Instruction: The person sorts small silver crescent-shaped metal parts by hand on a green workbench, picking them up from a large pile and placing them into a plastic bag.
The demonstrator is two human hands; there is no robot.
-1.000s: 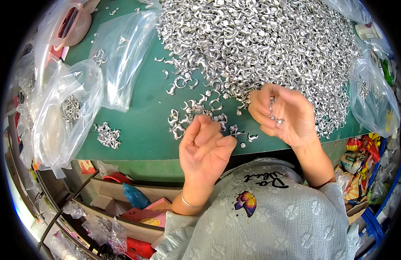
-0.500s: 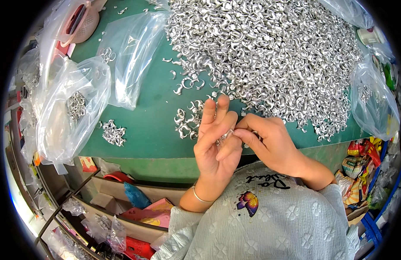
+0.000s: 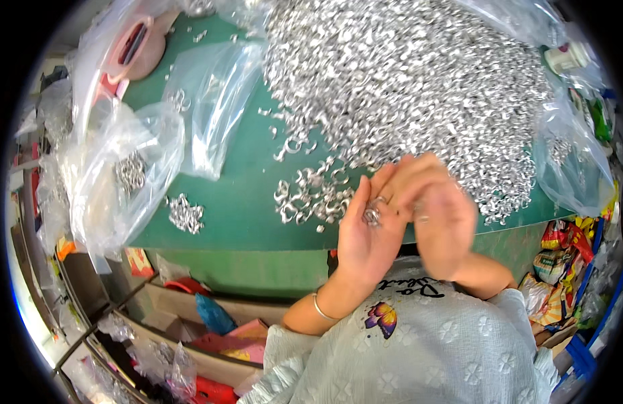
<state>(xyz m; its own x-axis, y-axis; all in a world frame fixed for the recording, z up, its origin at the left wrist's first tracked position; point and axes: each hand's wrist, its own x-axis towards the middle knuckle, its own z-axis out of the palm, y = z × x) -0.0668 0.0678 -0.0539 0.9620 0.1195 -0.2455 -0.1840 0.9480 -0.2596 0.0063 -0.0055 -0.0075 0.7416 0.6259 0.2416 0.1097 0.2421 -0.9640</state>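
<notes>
My left hand is held palm-up at the near edge of the green table, with a few small silver metal rings lying in its palm. Pressed against it from the right, my right hand is blurred, its fingers curled over the left fingertips; whether it holds any ring I cannot tell. A huge heap of silver rings covers the far half of the table. A smaller scatter of rings lies just left of my hands.
Clear plastic bags with a few rings inside lie at the left, another bag beside the heap, and one at the right edge. A tiny ring pile sits near the front. A pink tape dispenser is far left. Cluttered shelves lie below.
My hands, apart a second ago, have come together. The left palm has turned up with rings in it, and the right hand has moved over against it.
</notes>
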